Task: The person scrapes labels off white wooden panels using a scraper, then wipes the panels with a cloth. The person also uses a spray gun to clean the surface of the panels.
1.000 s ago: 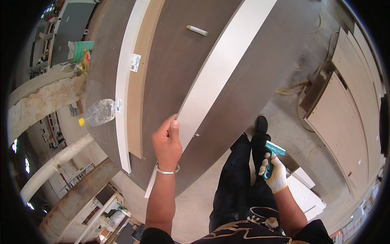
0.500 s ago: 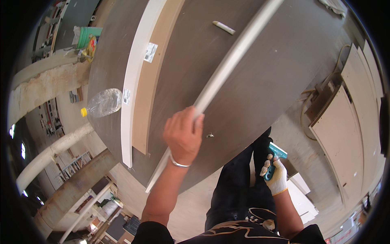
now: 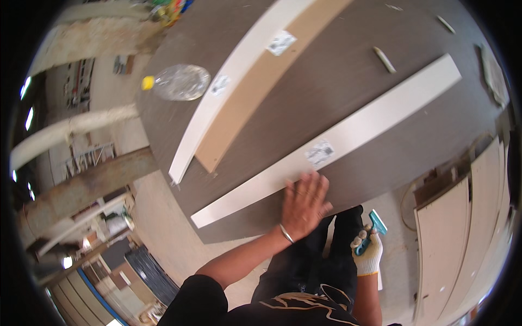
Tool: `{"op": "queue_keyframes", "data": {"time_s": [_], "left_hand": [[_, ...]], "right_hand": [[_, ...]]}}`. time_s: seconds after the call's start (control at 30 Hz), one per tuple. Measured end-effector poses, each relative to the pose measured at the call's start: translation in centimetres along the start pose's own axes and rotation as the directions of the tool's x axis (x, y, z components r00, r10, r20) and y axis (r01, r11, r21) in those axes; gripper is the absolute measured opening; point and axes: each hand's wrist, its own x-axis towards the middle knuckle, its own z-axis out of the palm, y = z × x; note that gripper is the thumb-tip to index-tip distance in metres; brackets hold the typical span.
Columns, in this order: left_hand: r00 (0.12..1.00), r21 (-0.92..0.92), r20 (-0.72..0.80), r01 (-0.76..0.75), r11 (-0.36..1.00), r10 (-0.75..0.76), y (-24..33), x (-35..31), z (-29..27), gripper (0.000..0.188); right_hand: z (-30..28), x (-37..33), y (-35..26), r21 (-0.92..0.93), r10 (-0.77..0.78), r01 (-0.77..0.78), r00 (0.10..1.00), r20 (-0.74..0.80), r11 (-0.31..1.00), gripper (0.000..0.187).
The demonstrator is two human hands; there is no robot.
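Observation:
A long white board (image 3: 375,117) with a printed label (image 3: 319,154) lies flat on the dark brown table (image 3: 272,127). My bare left hand (image 3: 306,204), a band on its wrist, is at the board's near edge. Its fingers are stretched out and hold nothing; whether the fingertips touch the board I cannot tell. Low on the right, off the table, my right hand (image 3: 368,252) wears a white glove with bare fingertips. Its fingers wrap round the handle of a teal scraper (image 3: 377,223), whose blade end points up.
Another white strip (image 3: 190,138) and a tan strip (image 3: 239,117) lie side by side further left. Beside them rests a clear plastic bottle (image 3: 182,82) with a yellow cap. A marker-like stick (image 3: 384,60) and a cloth (image 3: 492,76) are at the far right. Large panels (image 3: 443,250) lean right.
The white board, gripped on edge by my left hand before, now lies flat, label up. My left hand has let go and moved right and nearer. The view has turned.

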Motion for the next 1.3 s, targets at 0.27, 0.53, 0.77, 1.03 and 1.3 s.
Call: {"op": "queue_keyframes", "data": {"time_s": [0.27,0.53,0.77,1.03,1.3], "left_hand": [[0.971,-0.158,-0.223,0.048,0.986,-0.083,2.1,1.7,-1.4,0.068],[0.982,-0.312,-0.184,-0.029,0.950,-0.031,-4.9,2.6,-4.7,0.067],[0.787,-0.083,-0.573,0.224,0.971,-0.231,-17.9,15.9,-11.0,0.080],[0.897,0.105,-0.390,0.267,0.958,-0.207,-19.2,20.0,-13.2,0.070],[0.955,-0.133,-0.284,0.052,0.990,-0.088,-5.1,8.7,-8.9,0.076]], "right_hand": [[0.9,-0.7,-3.4,-0.102,-0.108,0.112,0.993,0.049,0.988,0.019],[5.0,-0.7,-3.8,-0.188,-0.124,0.114,0.991,-0.045,0.976,0.018],[7.2,-1.1,-2.1,-0.157,-0.130,0.125,0.991,-0.016,0.980,0.019],[7.6,-2.8,-1.9,-0.044,-0.216,0.217,0.976,0.032,0.975,0.021],[11.2,-3.4,-2.3,0.037,-0.293,0.291,0.942,0.163,0.956,0.026]]}}
